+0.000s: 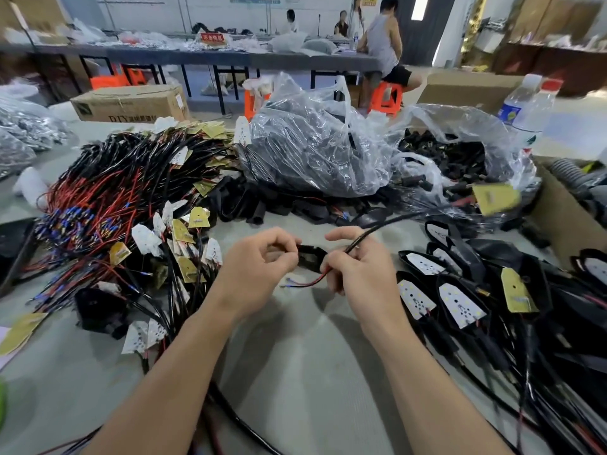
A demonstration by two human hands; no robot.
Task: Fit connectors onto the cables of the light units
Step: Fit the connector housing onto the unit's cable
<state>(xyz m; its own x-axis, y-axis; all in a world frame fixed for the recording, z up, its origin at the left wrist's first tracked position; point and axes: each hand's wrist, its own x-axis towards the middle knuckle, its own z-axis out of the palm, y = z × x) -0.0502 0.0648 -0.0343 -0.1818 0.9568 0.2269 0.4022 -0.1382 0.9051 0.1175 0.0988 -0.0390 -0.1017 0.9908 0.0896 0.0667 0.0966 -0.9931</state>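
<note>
left hand (262, 257): fingers curled, pinches left end of black part (310, 257)
right hand (358, 270): fingers curled round cable (394, 221), also touches right end of black part
black part: between the two hands, held just above the worktop (312, 356), long axis left-right; can't tell if connector or housing
cable: runs from right hand up and to the right to yellow board (496, 198), blurred, off the worktop
wire ends (290, 280): red and black leads come out under right hand, tips point left, just below black part, not in it
key relation: left hand nearer the tips; they likely need lifting to the part's opening, which is hidden
centre bag (312, 142): clear plastic, packed with black pieces
right bag (492, 136): clear, open, holds small black connectors (437, 149)
left pile (131, 192): bare boards with red and black wires
right pile (460, 300): boards seated in black shells
</note>
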